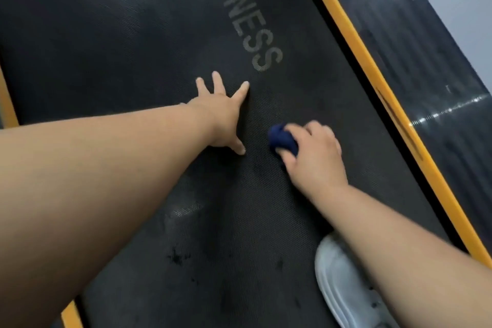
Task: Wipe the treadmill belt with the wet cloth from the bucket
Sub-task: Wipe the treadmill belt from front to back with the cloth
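Note:
The black textured treadmill belt [133, 42] fills most of the view, with grey "FITNESS" lettering printed on it. My right hand [314, 157] grips a bunched dark blue cloth [281, 138] and presses it on the belt, right of centre. My left hand [221, 114] lies flat on the belt with its fingers spread, just left of the cloth. Dark wet spots mark the belt nearer to me. No bucket is in view.
A yellow strip [372, 72] borders the belt on the right, with a black side rail [415, 42] beyond it and pale floor past that. Another yellow strip [8, 109] shows at the left. A white shoe [338, 282] stands on the belt at the lower right.

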A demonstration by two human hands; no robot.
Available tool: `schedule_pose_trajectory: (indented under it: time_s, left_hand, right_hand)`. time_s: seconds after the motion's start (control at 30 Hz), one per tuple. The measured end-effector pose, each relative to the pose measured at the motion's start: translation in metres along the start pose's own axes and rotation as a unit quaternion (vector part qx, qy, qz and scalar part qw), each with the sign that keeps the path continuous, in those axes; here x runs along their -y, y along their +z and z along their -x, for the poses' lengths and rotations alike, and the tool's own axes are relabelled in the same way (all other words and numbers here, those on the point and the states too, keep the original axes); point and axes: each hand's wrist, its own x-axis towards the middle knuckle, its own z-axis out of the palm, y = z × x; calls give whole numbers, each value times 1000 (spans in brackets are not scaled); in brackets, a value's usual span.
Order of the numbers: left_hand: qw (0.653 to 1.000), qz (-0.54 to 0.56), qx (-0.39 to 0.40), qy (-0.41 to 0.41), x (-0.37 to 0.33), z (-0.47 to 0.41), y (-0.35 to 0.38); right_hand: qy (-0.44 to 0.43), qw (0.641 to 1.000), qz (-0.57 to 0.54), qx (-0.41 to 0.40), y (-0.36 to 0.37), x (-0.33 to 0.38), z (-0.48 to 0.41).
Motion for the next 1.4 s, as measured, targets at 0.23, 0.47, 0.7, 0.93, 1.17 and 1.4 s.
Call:
schedule_pose_trajectory:
  time_s: [0.23,0.47,0.7,0.93,1.17,1.4]
  left_hand:
    - [1000,14,10,-20,-5,-5,2]
    - [999,28,25,-10,-4,-4,-1]
    - [1000,14,18,-10,0,-8,4]
    - [999,27,26,-22,-5,-5,0]
    - [999,20,32,-23,-5,-7,0]
    - [999,24,16,-29,-7,1,0]
  right_hand:
    - [50,998,-24,-41,6,23,-58]
    - [-40,997,59,26,-11,-21,15]
    - [61,998,-1,-14,-10,8,-70]
    - [30,999,24,-2,-15,-38,14]
    - [86,995,-33,-33,-11,-8,-80]
    - [51,999,-2,-9,-22,-59,33]
